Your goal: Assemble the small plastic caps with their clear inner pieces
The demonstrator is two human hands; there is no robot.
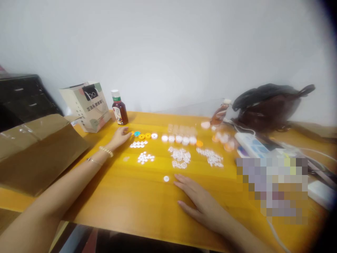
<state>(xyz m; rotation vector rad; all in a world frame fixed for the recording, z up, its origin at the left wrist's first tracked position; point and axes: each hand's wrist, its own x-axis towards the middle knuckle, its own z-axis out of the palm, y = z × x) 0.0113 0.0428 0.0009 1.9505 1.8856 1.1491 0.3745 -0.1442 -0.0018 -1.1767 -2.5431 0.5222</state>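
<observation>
At the far left I see a cardboard box [39, 147] lying on the worktop [126, 200], and behind it a printed paper bag [88, 105] standing by the wall. Just right of the bag stands a brown bottle [119, 109] with a white cap.

My left hand [119, 137] reaches in front of that bottle. Its fingertips meet a small orange ring [132, 133], the first in a row, and I cannot tell whether they pinch it or only touch it. The row runs on rightward: a teal ring [137, 134], two yellow rings [144, 136] and a white ring [154, 136]. Just below lie two small clusters of white discs [145, 157].

Further right sits a row of white caps [179, 139], with heaps of white lattice pieces [180, 156] in front of them. A single white disc [166, 178] lies alone nearer to me, just beside the fingertips of my right hand [200, 203], not touching them. That hand rests flat, palm down, fingers spread, holding nothing.

At the right are a tipped bottle [219, 114], a dark bag [265, 105] and a white power strip [251, 144].
</observation>
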